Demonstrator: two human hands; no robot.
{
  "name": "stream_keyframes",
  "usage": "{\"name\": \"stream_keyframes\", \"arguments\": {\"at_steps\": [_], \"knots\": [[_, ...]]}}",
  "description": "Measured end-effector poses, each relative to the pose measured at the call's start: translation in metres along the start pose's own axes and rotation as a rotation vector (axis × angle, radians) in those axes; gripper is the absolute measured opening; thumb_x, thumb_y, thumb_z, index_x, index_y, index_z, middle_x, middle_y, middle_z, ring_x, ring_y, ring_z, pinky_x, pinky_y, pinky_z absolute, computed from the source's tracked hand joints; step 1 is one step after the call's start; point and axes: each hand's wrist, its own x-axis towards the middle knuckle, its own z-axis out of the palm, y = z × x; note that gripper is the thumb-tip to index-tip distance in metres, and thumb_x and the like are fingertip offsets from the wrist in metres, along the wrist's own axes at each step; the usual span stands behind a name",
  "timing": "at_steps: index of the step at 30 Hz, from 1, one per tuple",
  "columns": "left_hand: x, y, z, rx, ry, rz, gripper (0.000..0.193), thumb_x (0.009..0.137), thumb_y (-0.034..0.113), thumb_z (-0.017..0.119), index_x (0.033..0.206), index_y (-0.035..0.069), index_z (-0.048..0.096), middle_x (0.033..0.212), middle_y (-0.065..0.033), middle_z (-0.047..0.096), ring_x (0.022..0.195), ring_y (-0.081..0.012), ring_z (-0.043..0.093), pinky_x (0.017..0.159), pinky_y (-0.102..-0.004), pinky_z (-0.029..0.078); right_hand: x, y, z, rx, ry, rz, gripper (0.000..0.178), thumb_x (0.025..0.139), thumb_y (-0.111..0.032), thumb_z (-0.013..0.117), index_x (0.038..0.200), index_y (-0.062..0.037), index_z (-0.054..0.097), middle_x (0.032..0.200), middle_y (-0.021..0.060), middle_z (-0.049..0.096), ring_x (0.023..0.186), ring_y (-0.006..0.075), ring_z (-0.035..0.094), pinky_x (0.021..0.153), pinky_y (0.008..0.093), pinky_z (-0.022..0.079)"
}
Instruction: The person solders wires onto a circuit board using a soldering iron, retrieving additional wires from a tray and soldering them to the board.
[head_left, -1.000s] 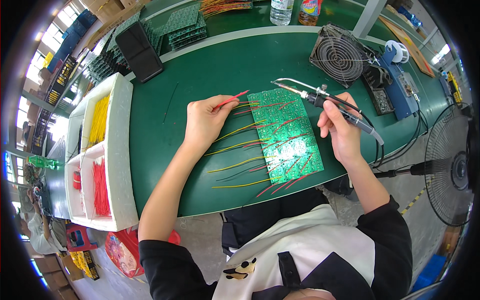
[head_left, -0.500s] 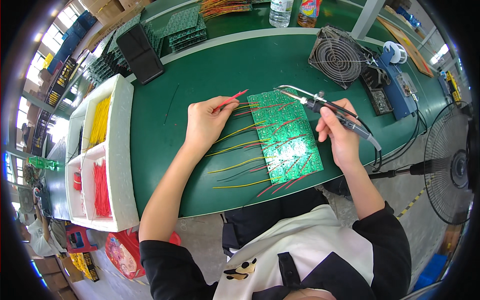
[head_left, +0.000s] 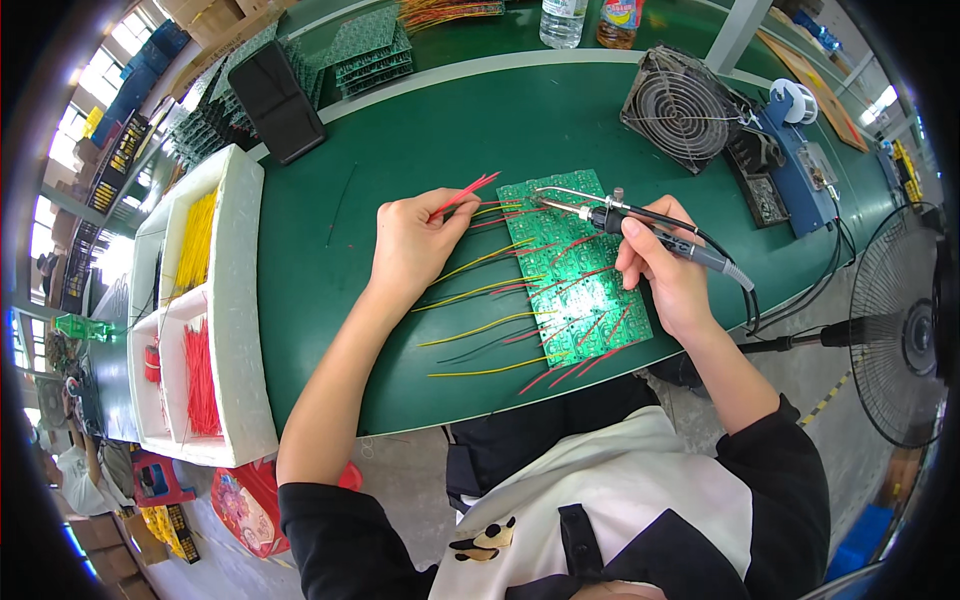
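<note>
A green circuit board panel (head_left: 590, 290) lies on the green table, with several yellow, red and dark wires running off its left side and more red wires across it. At the board's upper left, my left hand (head_left: 415, 240) pinches a few red wires (head_left: 470, 190) between thumb and fingers. My right hand (head_left: 670, 275) grips a soldering iron (head_left: 650, 228) like a pen over the board's right side. A thin metal tube runs along the iron, and its tip points at the upper part of the board. Whether the tip touches the board I cannot tell.
A white foam box (head_left: 245, 330) with yellow and red wires stands at the left. Behind it lies a black phone (head_left: 277, 105) near stacked circuit boards (head_left: 370, 60). A square fan (head_left: 682, 110) and a blue soldering station (head_left: 795, 160) sit back right. Two bottles (head_left: 563, 22) stand behind.
My right hand has moved slightly left and down, bringing the soldering iron's tip lower and farther left over the board's upper part. My left hand stays nearly still with the red wires.
</note>
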Motion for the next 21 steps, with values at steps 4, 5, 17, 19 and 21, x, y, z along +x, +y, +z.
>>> {"name": "stream_keyframes", "arguments": {"at_steps": [4, 5, 17, 19, 21], "knots": [[0.0002, -0.0009, 0.0005, 0.000, 0.005, 0.008, 0.011, 0.077, 0.010, 0.064, 0.084, 0.003, 0.067, 0.051, 0.0034, 0.030, 0.048, -0.0034, 0.024, 0.043, -0.0222, 0.021, -0.0004, -0.0007, 0.0000, 0.011, 0.006, 0.005, 0.016, 0.085, -0.017, 0.058, 0.083, -0.0065, 0.045, 0.060, 0.0067, 0.055, 0.045, 0.0077, 0.048, 0.042, 0.0186, 0.038], [0.0001, -0.0006, 0.0002, 0.000, 0.005, 0.008, 0.011, 0.077, 0.010, 0.064, 0.084, 0.003, 0.067, 0.051, 0.0034, 0.030, 0.048, -0.0034, 0.024, 0.043, -0.0222, 0.021, -0.0003, -0.0006, 0.0001, 0.011, 0.006, 0.006, 0.016, 0.085, -0.017, 0.057, 0.083, -0.0065, 0.045, 0.060, 0.0067, 0.055, 0.045, 0.0077, 0.048, 0.042, 0.0187, 0.038], [-0.0001, -0.0011, -0.0002, -0.001, -0.004, -0.010, 0.011, 0.077, 0.010, 0.063, 0.084, 0.003, 0.067, 0.051, 0.0042, 0.030, 0.048, -0.0033, 0.024, 0.043, -0.0221, 0.021, 0.0004, 0.0000, -0.0014, 0.053, 0.004, 0.027, 0.016, 0.083, -0.014, 0.061, 0.085, -0.0033, 0.049, 0.060, 0.0084, 0.056, 0.044, 0.0097, 0.050, 0.042, 0.0202, 0.042], [-0.0002, -0.0008, -0.0003, 0.005, 0.000, -0.008, 0.011, 0.077, 0.010, 0.063, 0.084, 0.003, 0.067, 0.051, 0.0042, 0.031, 0.048, -0.0032, 0.025, 0.043, -0.0218, 0.022, 0.0002, 0.0000, -0.0015, 0.059, 0.004, 0.029, 0.016, 0.083, -0.014, 0.061, 0.085, -0.0034, 0.049, 0.060, 0.0083, 0.056, 0.044, 0.0097, 0.050, 0.042, 0.0201, 0.042], [-0.0002, -0.0003, -0.0003, 0.005, 0.002, -0.010, 0.011, 0.077, 0.010, 0.063, 0.084, 0.003, 0.067, 0.051, 0.0043, 0.032, 0.048, -0.0032, 0.025, 0.043, -0.0217, 0.022, 0.0003, 0.0006, -0.0022, 0.083, 0.014, 0.015, 0.016, 0.083, -0.014, 0.060, 0.085, -0.0039, 0.049, 0.061, 0.0080, 0.056, 0.044, 0.0096, 0.050, 0.042, 0.0199, 0.041]]}}
